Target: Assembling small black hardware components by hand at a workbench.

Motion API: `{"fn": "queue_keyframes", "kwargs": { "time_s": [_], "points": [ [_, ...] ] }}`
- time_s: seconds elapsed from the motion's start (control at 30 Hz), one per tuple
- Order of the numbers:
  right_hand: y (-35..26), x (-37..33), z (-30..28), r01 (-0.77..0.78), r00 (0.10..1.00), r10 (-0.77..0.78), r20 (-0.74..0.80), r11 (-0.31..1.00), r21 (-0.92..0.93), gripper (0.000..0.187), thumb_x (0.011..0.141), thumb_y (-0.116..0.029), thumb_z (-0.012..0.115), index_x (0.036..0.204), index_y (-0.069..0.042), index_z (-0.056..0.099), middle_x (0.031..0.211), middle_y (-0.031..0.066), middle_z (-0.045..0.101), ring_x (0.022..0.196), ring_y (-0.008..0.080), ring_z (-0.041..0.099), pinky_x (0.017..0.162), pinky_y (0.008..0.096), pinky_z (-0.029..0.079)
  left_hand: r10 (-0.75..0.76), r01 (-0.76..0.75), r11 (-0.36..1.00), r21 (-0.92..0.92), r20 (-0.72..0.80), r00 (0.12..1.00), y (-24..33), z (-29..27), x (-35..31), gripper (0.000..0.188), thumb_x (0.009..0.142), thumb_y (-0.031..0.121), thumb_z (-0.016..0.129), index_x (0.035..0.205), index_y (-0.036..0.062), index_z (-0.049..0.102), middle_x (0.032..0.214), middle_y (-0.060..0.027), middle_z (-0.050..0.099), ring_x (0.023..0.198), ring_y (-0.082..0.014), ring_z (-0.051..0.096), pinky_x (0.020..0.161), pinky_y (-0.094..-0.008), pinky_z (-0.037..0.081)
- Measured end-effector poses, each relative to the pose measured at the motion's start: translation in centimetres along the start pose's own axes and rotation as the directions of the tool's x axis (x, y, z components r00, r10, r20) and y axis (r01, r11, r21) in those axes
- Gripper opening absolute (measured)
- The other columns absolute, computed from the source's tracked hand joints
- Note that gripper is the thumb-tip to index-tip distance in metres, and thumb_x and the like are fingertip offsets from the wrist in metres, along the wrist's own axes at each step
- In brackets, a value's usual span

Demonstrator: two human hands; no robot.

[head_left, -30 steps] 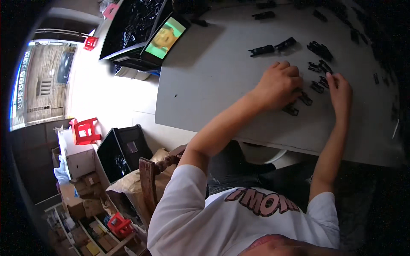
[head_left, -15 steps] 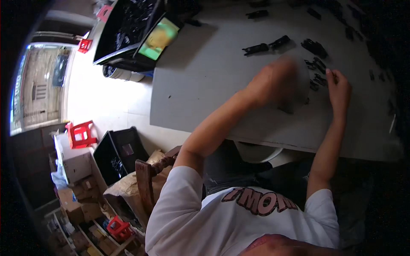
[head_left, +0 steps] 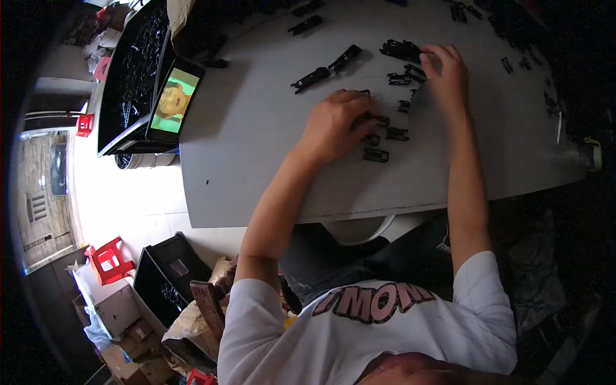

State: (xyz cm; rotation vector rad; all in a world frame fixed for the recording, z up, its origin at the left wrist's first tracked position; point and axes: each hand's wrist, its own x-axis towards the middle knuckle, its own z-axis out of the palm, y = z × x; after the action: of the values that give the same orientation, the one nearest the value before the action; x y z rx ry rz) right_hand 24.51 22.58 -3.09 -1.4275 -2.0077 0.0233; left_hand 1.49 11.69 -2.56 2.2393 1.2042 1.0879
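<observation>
Small black plastic clip-like parts (head_left: 375,155) lie in a loose group on the grey table. My left hand (head_left: 338,124) is over the left side of this group, its fingers curled down around a small black part. The hand hides most of that part. My right hand (head_left: 447,74) is farther away and to the right, thumb and forefinger bent together in a pinch. Its fingertips are at the right end of a cluster of larger black parts (head_left: 400,49); whatever is between them is too small to tell. Left of the cluster, two long black parts (head_left: 327,69) lie end to end.
A phone (head_left: 175,99) with a lit screen leans on a big black crate (head_left: 131,83) full of black parts at the table's left. More black parts (head_left: 513,29) lie along the far right. On the floor are a red stool (head_left: 110,262) and another black bin (head_left: 168,273).
The view has shifted, so the table appears farther left. My left hand, blurred before, has come down onto the small parts. My right hand has moved away from me to the larger cluster.
</observation>
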Motion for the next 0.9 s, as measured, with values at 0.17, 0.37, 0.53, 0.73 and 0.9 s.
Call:
{"fn": "queue_keyframes", "kwargs": {
  "time_s": [0.17,0.37,0.53,0.73,0.9],
  "points": [
    [-1.6,1.8,2.7,0.219,0.975,-0.220,0.013,0.963,-0.158,0.032,0.084,-0.028,0.064,0.114,-0.017,0.061,0.113,0.0088,0.057,0.105,0.0270,0.054,0.091,0.0398,0.045,-0.005,0.013,0.997,0.071,-0.120,0.993,-0.4,-1.3,0.0,0.018,0.072,0.008,0.065,0.090,0.0084,0.063,0.095,-0.0067,0.060,0.088,-0.0283,0.057,0.074,-0.0388,0.047],
    [1.1,3.4,2.4,0.126,0.961,-0.109,0.254,0.991,-0.052,0.030,0.087,-0.025,0.061,0.113,-0.011,0.062,0.112,0.0106,0.058,0.101,0.0269,0.055,0.086,0.0376,0.046,-0.206,0.368,0.832,0.415,-0.384,0.900,-1.8,-2.5,-0.3,0.028,0.071,0.005,0.064,0.099,0.0085,0.062,0.098,-0.0098,0.059,0.093,-0.0298,0.053,0.083,-0.0375,0.044],
    [5.1,-0.5,-0.9,0.073,0.987,-0.067,0.149,0.997,-0.036,0.027,0.088,-0.021,0.060,0.110,-0.005,0.062,0.102,0.0109,0.059,0.095,0.0269,0.056,0.082,0.0347,0.045,-0.302,0.404,0.845,0.350,-0.310,0.901,-2.2,-2.7,-0.6,0.027,0.071,0.006,0.064,0.098,0.0081,0.062,0.096,-0.0099,0.059,0.093,-0.0305,0.053,0.080,-0.0397,0.044],
    [1.3,-7.2,-5.7,-0.015,0.981,0.005,0.196,0.999,0.050,0.025,0.089,-0.016,0.057,0.110,-0.002,0.062,0.096,0.0116,0.057,0.091,0.0260,0.055,0.080,0.0326,0.044,-0.354,0.405,0.847,0.344,-0.202,0.913,-1.7,-3.7,-1.4,0.027,0.073,0.008,0.061,0.099,0.0087,0.060,0.093,-0.0112,0.058,0.090,-0.0316,0.054,0.077,-0.0416,0.045],
    [0.2,-8.9,-7.1,0.121,0.990,-0.124,0.063,0.991,0.056,0.024,0.089,-0.014,0.058,0.108,-0.001,0.063,0.096,0.0121,0.056,0.090,0.0242,0.054,0.080,0.0322,0.043,-0.441,0.464,0.876,0.127,-0.177,0.880,-0.6,-4.3,-1.7,0.036,0.073,0.008,0.058,0.108,0.0074,0.058,0.086,-0.0114,0.056,0.073,-0.0267,0.054,0.066,-0.0372,0.045]
  ]
}}
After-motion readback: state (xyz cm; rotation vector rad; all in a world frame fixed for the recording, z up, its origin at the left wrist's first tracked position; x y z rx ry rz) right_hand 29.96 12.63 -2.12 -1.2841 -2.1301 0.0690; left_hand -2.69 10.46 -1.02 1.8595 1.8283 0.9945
